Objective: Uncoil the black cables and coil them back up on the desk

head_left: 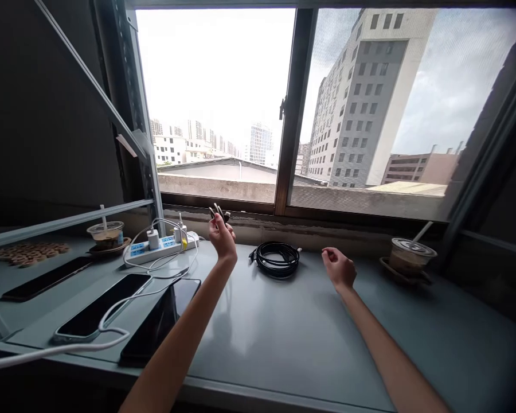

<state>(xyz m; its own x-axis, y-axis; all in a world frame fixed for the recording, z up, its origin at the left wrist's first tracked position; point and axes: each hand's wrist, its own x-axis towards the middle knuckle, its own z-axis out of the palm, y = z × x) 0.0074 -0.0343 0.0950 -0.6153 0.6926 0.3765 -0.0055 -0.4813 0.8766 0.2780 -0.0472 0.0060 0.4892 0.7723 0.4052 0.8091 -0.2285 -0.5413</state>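
My left hand (222, 238) is raised above the desk, its fingers closed around a small bundled cable (217, 210). Loops of the cable and a small plug stick up past the fingertips; the rest is hidden in the palm. To the right, my right hand (339, 268) hovers over the desk with its fingers curled in, and nothing shows in them. Between the two hands a coiled black cable (277, 261) lies flat near the back of the desk, its plug ends poking out at the sides.
A power strip (161, 250) with white chargers and trailing white cables stands back left. Phones, including a black one (155, 327), lie on the left. Drink cups stand on coasters, one right (413, 255), one left (105, 234). A metal frame (146, 143) rises before the window.
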